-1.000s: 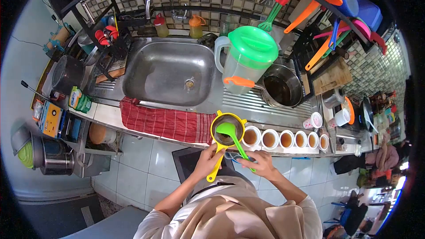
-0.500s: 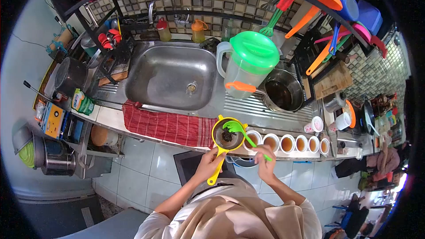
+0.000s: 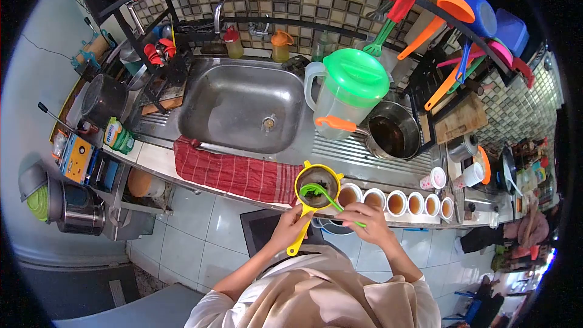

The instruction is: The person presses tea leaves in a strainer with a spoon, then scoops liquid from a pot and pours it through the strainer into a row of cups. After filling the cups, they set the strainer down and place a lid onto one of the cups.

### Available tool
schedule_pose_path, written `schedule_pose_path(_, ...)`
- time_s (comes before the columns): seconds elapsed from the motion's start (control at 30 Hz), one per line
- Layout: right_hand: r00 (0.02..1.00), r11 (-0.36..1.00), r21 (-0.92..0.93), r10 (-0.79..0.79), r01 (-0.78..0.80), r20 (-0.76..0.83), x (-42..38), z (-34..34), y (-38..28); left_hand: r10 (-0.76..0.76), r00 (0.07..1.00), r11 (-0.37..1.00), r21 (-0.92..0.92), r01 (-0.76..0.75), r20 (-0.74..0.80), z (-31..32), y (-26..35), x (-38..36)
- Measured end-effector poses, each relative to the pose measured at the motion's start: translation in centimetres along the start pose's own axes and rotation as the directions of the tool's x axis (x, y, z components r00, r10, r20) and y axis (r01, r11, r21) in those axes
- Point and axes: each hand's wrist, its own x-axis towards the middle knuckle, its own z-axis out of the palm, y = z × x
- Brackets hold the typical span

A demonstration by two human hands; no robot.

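Observation:
My left hand (image 3: 290,228) is closed round the handle of a yellow strainer (image 3: 297,240), held over the counter's front edge. Dark, wet-looking bits lie in its mesh. A green spoon (image 3: 331,201) dips its head into the strainer, and my right hand (image 3: 367,221) grips its handle. Just right of the strainer, a row of several white cups (image 3: 396,203) holds brown liquid. My right hand is in front of the nearest cups and partly covers them.
Behind stand a sink (image 3: 243,109), a pitcher with a green lid (image 3: 355,79) and a pot (image 3: 395,130) with dark residue. A red cloth (image 3: 237,173) lies along the edge. Utensils hang at upper right, including an orange ladle (image 3: 419,39). A person (image 3: 533,228) is at far right.
The green spoon has swung lower and its head sits further left in the strainer. My right hand has turned over its handle. The camera view has shifted slightly.

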Motion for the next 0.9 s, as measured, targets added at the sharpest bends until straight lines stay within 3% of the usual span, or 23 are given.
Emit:
schedule_pose_path(0.07,0.988,0.986,-0.124,-0.094,0.109,0.12,0.3,-0.5,-0.7,-0.001,1.0,1.0,0.005,0.001,-0.005,0.1,0.2,0.0)
schedule_pose_path(0.17,0.983,0.971,-0.198,-0.102,0.132,0.155,0.4,-0.8,-1.3,0.028,0.999,1.0,-0.004,-0.028,-0.031,0.3,0.2,-0.1)
schedule_pose_path(0.37,0.988,0.96,-0.251,-0.094,0.123,0.126,0.2,0.0,-0.7,0.04,0.998,0.999,0.006,-0.04,-0.057,0.5,0.3,-0.2)
schedule_pose_path(0.5,0.989,0.957,-0.266,-0.086,0.116,0.121,0.0,0.3,-0.7,0.03,0.998,0.999,0.018,-0.029,-0.059,0.4,0.0,-0.1)
schedule_pose_path(0.67,0.998,0.991,-0.136,-0.014,0.021,0.053,-0.1,-0.3,-1.3,0.027,0.997,1.0,0.006,-0.026,-0.066,0.6,0.4,-0.3)
schedule_pose_path(0.9,0.994,0.986,-0.158,-0.032,0.049,0.105,-0.4,-0.1,-1.2,0.033,0.998,0.999,0.016,-0.032,-0.06,0.6,0.2,-0.2)
